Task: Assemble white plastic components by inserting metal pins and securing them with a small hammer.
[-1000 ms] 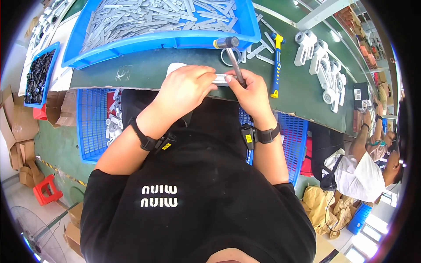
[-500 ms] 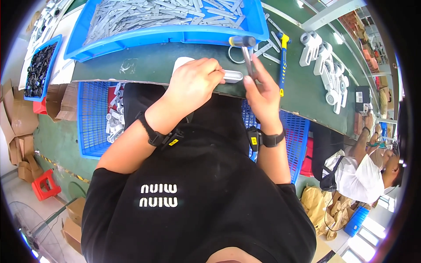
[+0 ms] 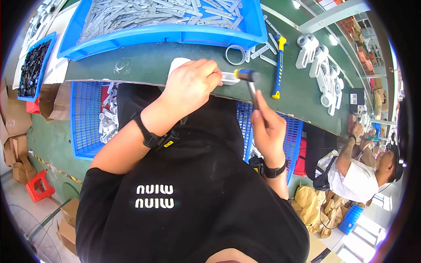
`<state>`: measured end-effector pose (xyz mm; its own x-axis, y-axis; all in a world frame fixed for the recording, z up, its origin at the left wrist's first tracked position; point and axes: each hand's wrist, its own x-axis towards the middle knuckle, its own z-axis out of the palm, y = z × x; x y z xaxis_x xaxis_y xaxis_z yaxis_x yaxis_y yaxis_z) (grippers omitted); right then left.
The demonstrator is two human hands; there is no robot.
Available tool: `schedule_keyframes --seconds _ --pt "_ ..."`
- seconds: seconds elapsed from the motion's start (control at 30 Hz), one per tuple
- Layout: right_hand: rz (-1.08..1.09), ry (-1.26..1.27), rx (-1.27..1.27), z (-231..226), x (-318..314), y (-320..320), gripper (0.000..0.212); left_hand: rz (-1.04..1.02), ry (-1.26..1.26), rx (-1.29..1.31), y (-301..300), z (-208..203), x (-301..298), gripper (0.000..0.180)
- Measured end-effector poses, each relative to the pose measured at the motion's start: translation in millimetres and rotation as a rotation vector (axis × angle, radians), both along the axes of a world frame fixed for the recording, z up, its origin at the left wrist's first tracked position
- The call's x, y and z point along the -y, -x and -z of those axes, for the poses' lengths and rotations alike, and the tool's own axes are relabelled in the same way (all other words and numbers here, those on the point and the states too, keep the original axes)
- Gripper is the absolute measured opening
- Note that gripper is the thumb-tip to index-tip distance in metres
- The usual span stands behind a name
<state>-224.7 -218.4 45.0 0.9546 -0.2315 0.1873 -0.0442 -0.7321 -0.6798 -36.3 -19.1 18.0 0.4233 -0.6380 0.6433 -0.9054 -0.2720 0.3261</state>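
Note:
My left hand (image 3: 189, 84) is closed around a long white plastic part (image 3: 230, 79) and presses it to the bench near its front edge. One rounded end shows left of the hand, and a grooved end sticks out to the right. My right hand (image 3: 268, 133) grips a small mallet (image 3: 246, 76) with a metal shaft and a yellow and dark head. The slightly blurred head is at the part's right end; whether it touches I cannot tell. Fingers cover the mallet's grip. A second mallet (image 3: 278, 72) with a blue and yellow handle lies farther right.
Behind my hands stands a large blue bin (image 3: 162, 33) of flat grey strips. A ring (image 3: 236, 55) and loose strips lie beside it. White wheeled parts (image 3: 326, 83) are at the right, a tray of black pieces (image 3: 35, 65) at the left. A blue basket (image 3: 85, 127) is below; a co-worker (image 3: 351, 175) sits right.
The mallet's head has come down and nearer to me, onto or close to the part's right end. My right hand has lowered with it. My left hand keeps its hold; the view has shifted slightly.

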Motion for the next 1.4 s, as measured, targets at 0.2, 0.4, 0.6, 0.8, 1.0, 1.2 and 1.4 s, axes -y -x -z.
schedule_keyframes --seconds 0.2,0.4,0.6,0.8,1.0,1.2,1.4 --pt "0.043 -0.087 -0.004 14 8 -1 0.053 0.01 0.021 0.008 0 -3 2 0.01" --pt "0.105 -0.343 0.297 12 -3 5 0.054 0.005 0.011 0.0 -1 -1 1 0.012" --pt "0.029 -0.111 0.198 0 -6 0 0.052 0.007 0.037 0.002 0 -1 1 0.014" --pt "0.05 -0.202 -0.18 1 -3 -6 0.055 0.016 0.015 -0.02 1 -5 -3 0.013" --pt "0.008 -0.777 0.063 -4 4 9 0.069 0.026 -0.171 0.001 4 -10 -8 0.02" --pt "0.037 -0.764 0.008 2 4 7 0.074 0.203 -0.286 0.054 0 -31 -25 0.03" --pt "0.083 -0.727 -0.016 11 -1 11 0.072 0.174 -0.228 0.062 -3 -43 -56 0.023"
